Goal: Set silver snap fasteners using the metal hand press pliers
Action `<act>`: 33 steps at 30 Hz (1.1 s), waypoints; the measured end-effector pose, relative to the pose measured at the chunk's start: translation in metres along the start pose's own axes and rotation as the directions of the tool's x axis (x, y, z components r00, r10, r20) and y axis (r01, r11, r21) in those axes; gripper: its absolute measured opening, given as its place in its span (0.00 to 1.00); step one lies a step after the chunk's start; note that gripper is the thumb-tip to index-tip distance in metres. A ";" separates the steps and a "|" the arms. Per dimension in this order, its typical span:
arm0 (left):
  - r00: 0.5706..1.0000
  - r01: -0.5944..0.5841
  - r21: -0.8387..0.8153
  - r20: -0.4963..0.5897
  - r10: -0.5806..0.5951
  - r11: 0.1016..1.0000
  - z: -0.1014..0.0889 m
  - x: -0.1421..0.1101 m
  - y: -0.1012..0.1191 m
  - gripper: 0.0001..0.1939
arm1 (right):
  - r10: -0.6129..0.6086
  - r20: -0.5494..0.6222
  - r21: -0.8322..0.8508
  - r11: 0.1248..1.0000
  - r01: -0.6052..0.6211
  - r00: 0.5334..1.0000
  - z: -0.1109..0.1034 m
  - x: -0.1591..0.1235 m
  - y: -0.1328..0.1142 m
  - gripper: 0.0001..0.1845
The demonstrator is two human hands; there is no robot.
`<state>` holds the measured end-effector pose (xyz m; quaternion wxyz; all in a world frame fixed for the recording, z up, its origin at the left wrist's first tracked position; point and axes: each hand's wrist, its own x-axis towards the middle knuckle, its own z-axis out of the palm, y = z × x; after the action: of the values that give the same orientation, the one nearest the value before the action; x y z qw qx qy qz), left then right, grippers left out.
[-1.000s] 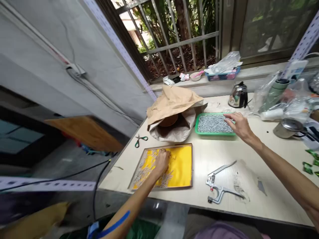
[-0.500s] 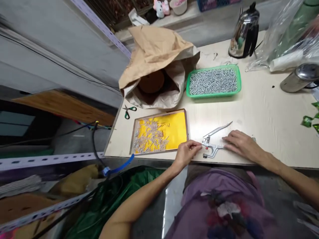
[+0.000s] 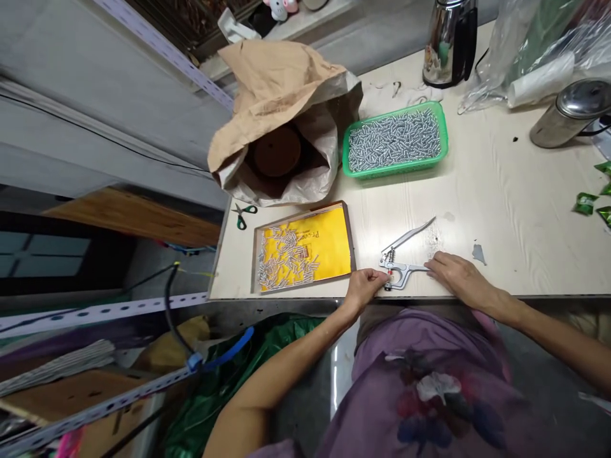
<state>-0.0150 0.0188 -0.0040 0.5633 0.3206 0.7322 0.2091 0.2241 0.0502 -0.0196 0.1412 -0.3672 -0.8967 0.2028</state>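
Observation:
Metal press pliers (image 3: 405,254) lie near the table's front edge, handles spread apart. My left hand (image 3: 363,287) pinches at the pliers' jaw end, fingers closed on something too small to make out. My right hand (image 3: 456,275) rests on the lower handle, fingers curled over it. To the left lies a yellow-lined tray (image 3: 334,238) with several small metal pieces scattered on its left half. A green basket (image 3: 442,124) filled with the same metal pieces stands farther back.
An open brown paper sack (image 3: 281,95) stands behind the tray, green-handled scissors (image 3: 242,213) beside it. A steel kettle (image 3: 449,38), a plastic bag (image 3: 534,44) and a steel pot (image 3: 570,114) occupy the back right. Green wrappers (image 3: 592,203) lie at the right edge.
My left hand left the yellow tray and my right hand left the green basket; both came to the pliers at the front edge. The view tilted down.

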 end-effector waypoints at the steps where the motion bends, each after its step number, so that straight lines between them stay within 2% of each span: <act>1: 1.000 0.005 0.018 0.013 -0.005 1.000 -0.001 0.001 0.000 0.18 | 0.001 0.000 0.000 1.000 -0.001 1.000 0.000 0.000 0.000 0.14; 7: 0.992 0.032 0.177 0.118 -0.053 0.984 -0.006 0.005 0.006 0.15 | 0.018 0.022 -0.030 0.999 -0.017 1.000 0.000 0.000 -0.003 0.14; 12: 0.987 0.049 0.158 0.145 -0.072 0.986 -0.005 0.004 0.008 0.15 | 0.009 0.028 -0.060 0.998 -0.008 1.000 -0.009 0.002 0.003 0.11; 15: 0.987 0.053 0.149 0.142 -0.075 0.987 -0.004 0.003 0.008 0.15 | -0.004 0.005 -0.107 0.994 0.004 1.000 -0.014 0.011 0.019 0.33; 17: 0.988 0.052 0.146 0.138 -0.072 0.988 -0.004 0.002 0.008 0.16 | -0.030 0.043 -0.118 0.992 0.035 0.999 -0.015 0.021 0.032 0.45; 20: 0.988 0.054 0.144 0.136 -0.074 0.988 -0.004 0.000 0.009 0.17 | -0.071 0.138 -0.131 0.987 0.090 0.988 -0.017 0.035 0.043 0.52; 24: 0.989 0.049 0.154 0.130 -0.069 0.987 -0.003 0.000 0.008 0.18 | -0.066 0.194 -0.204 0.973 0.106 0.979 -0.023 0.045 0.038 0.48; 29: 0.992 0.007 0.257 0.123 -0.040 0.966 -0.006 0.002 0.001 0.17 | -0.067 0.194 -0.244 0.963 0.115 0.979 -0.030 0.040 0.023 0.32; 31: 0.990 -0.135 0.388 0.089 0.109 0.912 -0.006 -0.002 -0.002 0.14 | -0.067 0.187 -0.242 0.964 0.112 0.980 -0.030 0.037 0.019 0.24; 32: 0.970 -0.240 0.467 0.072 0.234 0.851 -0.006 -0.005 -0.004 0.13 | -0.064 0.185 -0.244 0.964 0.109 0.981 -0.029 0.035 0.017 0.21; 33: 0.926 -0.346 0.546 0.068 0.371 0.763 -0.005 -0.007 -0.004 0.12 | -0.061 0.184 -0.247 0.963 0.107 0.981 -0.029 0.034 0.015 0.18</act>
<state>-0.0193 0.0108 -0.0005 0.3811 0.5976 0.6981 0.1014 0.2210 0.0917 0.0020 0.0221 -0.3247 -0.9391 0.1106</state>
